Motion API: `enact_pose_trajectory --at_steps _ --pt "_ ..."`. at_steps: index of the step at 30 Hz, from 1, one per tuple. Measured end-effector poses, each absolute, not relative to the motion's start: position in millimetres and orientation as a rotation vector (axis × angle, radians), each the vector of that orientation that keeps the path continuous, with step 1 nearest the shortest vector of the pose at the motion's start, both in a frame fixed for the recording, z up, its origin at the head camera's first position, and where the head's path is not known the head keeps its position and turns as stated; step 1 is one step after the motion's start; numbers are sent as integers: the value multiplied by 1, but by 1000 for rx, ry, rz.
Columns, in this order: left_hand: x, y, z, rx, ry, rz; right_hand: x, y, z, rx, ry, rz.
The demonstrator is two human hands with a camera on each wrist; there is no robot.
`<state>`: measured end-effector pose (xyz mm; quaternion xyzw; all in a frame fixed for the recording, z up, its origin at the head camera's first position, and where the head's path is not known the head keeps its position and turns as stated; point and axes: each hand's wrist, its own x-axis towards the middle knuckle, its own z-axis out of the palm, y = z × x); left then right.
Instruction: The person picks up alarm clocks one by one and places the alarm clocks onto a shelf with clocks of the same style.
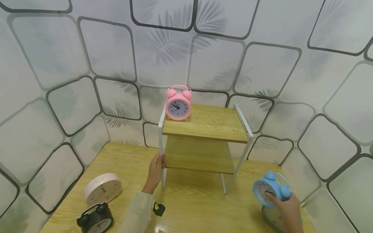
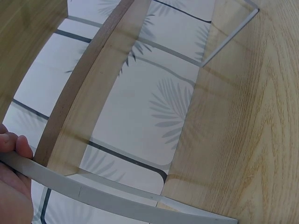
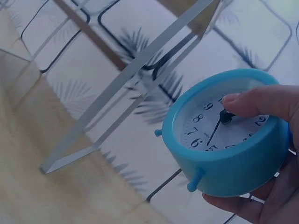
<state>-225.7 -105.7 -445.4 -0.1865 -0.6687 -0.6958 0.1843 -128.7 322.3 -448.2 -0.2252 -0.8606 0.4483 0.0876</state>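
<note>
A blue twin-bell alarm clock is gripped in my right hand, the thumb lying across its face and the fingers behind it. In the right wrist view the blue clock is tilted, its small feet pointing left. My left hand holds the white front-left post of a two-tier wooden shelf, near the lower board. On the left of the top board stands a pink twin-bell alarm clock. Below the blue clock, a round green clock is partly hidden by my right hand.
At the left of the wooden table lie a pale pink round clock and a black twin-bell alarm clock. Patterned wall covering rises close behind the shelf and along both sides. A small black object sits by my left sleeve.
</note>
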Motion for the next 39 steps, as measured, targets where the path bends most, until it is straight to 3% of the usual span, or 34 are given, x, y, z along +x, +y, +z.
enact_pose_trajectory --at_steps 28,35,39 --pt "-225 -107 -446 -534 -1879 -1952 -206 325 -296 -328 -2312 1373" --pt "-242 -107 -470 -547 -1849 -1957 -229 317 -263 -245 -2325 1359" --pt "-236 -107 -459 -543 -1859 -1978 -239 311 -244 -186 -2373 1326"
